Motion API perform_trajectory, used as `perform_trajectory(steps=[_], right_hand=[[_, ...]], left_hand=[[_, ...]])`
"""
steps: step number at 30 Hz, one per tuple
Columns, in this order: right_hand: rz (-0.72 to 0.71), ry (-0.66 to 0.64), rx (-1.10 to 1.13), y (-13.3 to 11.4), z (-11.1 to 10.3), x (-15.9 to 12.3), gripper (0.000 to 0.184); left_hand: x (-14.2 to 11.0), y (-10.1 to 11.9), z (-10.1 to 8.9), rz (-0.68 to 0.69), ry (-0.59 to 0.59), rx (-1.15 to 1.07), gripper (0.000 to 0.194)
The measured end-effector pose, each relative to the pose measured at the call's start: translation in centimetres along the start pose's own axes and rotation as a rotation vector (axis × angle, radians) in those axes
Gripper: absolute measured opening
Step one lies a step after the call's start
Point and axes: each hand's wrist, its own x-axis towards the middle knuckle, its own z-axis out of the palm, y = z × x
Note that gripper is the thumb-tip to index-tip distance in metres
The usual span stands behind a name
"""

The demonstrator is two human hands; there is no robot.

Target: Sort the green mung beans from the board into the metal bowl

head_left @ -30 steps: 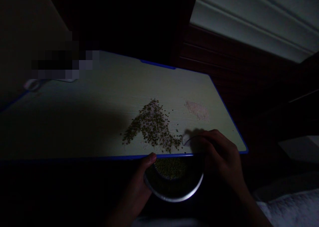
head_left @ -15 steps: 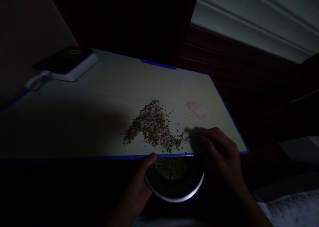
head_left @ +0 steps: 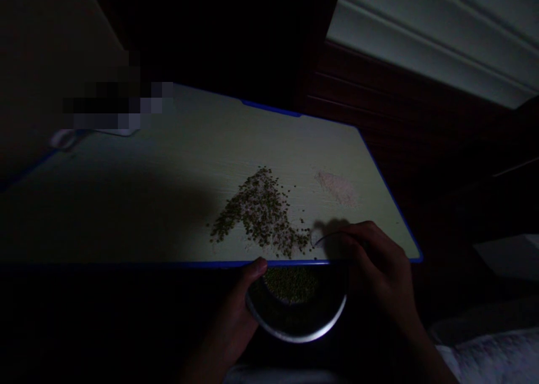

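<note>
My left hand (head_left: 240, 311) grips a metal bowl (head_left: 307, 337) by its left side, thumb up at the board's front edge. Green mung beans (head_left: 292, 286) lie inside the bowl, whose far part is hidden under the board. My right hand (head_left: 385, 260) pinches the handle of a small spoon (head_left: 326, 238), its tip on the board beside a spread of beans. That bean pile (head_left: 263, 207) is mixed with pale grains. A separate heap of pale pinkish grains (head_left: 337, 188) lies farther back on the right.
The light board (head_left: 202, 131) has a blue rim. A pixelated object with a white base (head_left: 122, 130) stands at its far left, a pale loop (head_left: 63, 140) beside it. Dark wood panelling (head_left: 337, 86) rises behind. Patterned cloth (head_left: 497, 356) shows at the lower right.
The view has shifted slightly. My right hand and the spoon have moved a little toward me and to the right. My left hand still grips the bowl.
</note>
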Motion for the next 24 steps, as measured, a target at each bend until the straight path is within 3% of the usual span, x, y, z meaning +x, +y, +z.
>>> perform_trajectory(steps=[4, 11, 24], right_hand=[[-0.03, -0.029, 0.01, 0.08, -0.1, 0.01, 0.014], [-0.036, -0.037, 0.006, 0.08, -0.02, 0.06, 0.015], [-0.089, -0.093, 0.007, -0.54, 0.48, 0.27, 0.015]], left_hand=[[0.18, -0.01, 0.06, -0.003, -0.042, -0.008, 0.018], [0.3, -0.09, -0.25, -0.008, -0.08, -0.022, 0.032], [0.24, -0.04, 0.06, -0.026, -0.043, -0.015, 0.013]])
